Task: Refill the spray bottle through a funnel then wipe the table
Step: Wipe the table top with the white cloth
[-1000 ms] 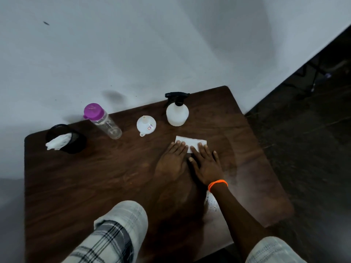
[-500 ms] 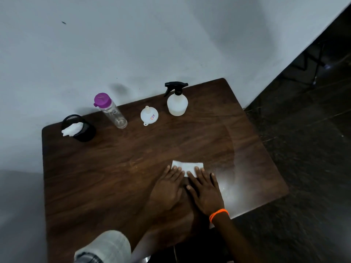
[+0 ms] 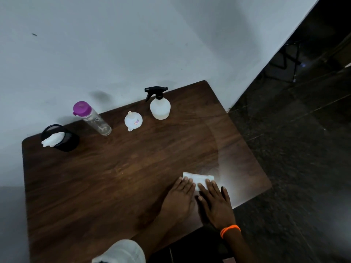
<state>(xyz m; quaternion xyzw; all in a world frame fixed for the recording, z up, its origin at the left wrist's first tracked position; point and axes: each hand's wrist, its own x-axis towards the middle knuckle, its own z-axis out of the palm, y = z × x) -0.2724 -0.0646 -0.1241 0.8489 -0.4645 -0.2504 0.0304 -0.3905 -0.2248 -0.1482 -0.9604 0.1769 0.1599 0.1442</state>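
Note:
A folded white tissue (image 3: pixel 198 178) lies flat on the dark wooden table (image 3: pixel 114 177) near its front right. My left hand (image 3: pixel 179 198) and my right hand (image 3: pixel 216 204) press side by side on its near edge, fingers flat and together. At the back stands the white spray bottle (image 3: pixel 160 108) with a black trigger head, closed. A small white funnel (image 3: pixel 133 120) lies left of it. A clear water bottle (image 3: pixel 93 118) with a purple cap stands further left.
A black holder (image 3: pixel 64 141) with white tissue sticking out sits at the table's back left corner. A pale wall runs behind the table. Dark floor lies to the right, past the table's right edge.
Both hands have drawn the tissue across the table towards the front edge, away from the spray bottle. The view has pulled back and now shows more of the table.

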